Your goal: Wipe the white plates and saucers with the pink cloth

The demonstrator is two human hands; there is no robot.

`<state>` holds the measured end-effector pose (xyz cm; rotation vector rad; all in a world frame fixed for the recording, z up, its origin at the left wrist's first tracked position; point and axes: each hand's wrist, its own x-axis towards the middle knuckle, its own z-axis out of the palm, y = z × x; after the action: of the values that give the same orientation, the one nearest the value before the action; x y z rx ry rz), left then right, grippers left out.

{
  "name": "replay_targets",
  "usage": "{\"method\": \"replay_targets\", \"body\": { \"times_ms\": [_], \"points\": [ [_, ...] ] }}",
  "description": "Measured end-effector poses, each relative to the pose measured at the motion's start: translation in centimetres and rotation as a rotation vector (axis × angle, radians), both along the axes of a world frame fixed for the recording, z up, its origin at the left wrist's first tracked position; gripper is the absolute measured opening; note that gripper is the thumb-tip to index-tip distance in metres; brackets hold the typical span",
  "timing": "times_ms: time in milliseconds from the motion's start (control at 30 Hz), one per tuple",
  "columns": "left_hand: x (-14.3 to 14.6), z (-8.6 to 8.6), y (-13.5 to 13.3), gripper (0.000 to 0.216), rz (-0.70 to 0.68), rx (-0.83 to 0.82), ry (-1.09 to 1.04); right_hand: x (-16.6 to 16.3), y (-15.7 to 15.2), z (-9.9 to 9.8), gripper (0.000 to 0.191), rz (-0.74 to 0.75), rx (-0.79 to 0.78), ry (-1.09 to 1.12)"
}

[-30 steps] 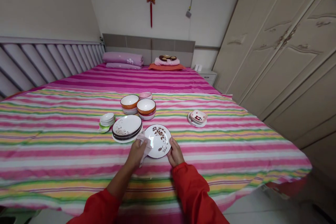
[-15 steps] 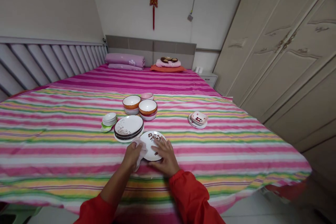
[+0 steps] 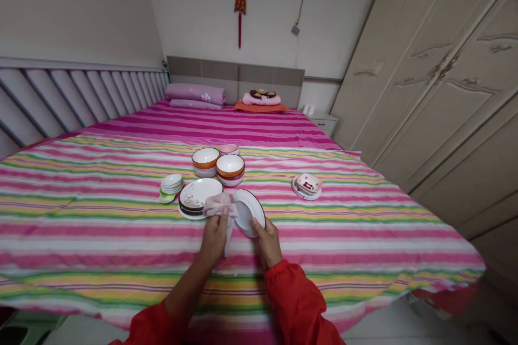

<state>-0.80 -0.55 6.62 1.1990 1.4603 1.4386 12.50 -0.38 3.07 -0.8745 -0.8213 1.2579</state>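
Head view: the striped bed (image 3: 121, 226) spreads under both my hands. Just beyond my left hand (image 3: 214, 238) lies a plate stack (image 3: 197, 197), with bowls (image 3: 218, 164) farther off behind it and small dishes (image 3: 171, 183) to its left. Saucers (image 3: 306, 186) sit well off to the right of my right hand (image 3: 270, 241). The plate (image 3: 249, 209) is tipped up off the bed between my hands, just above the right one, with a plain white side toward me. My right hand pinches its lower rim, thumb on the near side and fingers closed behind. My left hand is closed round a pink cloth (image 3: 218, 206), whose bunched top touches the plate's left edge. Both hands are about equally near the plate.
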Motion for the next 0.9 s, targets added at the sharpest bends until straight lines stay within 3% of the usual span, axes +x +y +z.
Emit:
{"method": "replay_targets", "body": {
  "times_ms": [167, 300, 467, 633, 767, 900],
  "points": [
    [3.8, -2.2, -0.8, 0.037, -0.303, 0.317, 0.51, 0.1, 0.5, -1.9, 0.03, 0.06, 0.029, 0.2],
    [5.4, -2.9, -0.1, 0.036, -0.323, 0.461, 0.858, 1.1, 0.7, -2.7, 0.026, 0.123, 0.058, 0.233],
    [5.7, -2.5, 2.7, 0.04, -0.309, 0.41, 1.019, 2.2, 1.1, -2.3, 0.031, 0.177, -0.03, 0.277],
    [4.5, -3.3, 5.0, 0.044, -0.286, 0.216, 1.031, 3.0, 1.7, -3.0, 0.033, 0.191, -0.108, 0.374],
    [2.7, -4.4, 4.8, 0.044, -0.261, 0.145, 1.067, 3.3, 2.1, -3.8, 0.032, 0.165, -0.153, 0.428],
    [1.7, -5.3, 2.9, 0.043, -0.23, 0.11, 1.137, 3.4, 2.4, -4.2, 0.032, 0.144, -0.181, 0.465]
  ]
}}
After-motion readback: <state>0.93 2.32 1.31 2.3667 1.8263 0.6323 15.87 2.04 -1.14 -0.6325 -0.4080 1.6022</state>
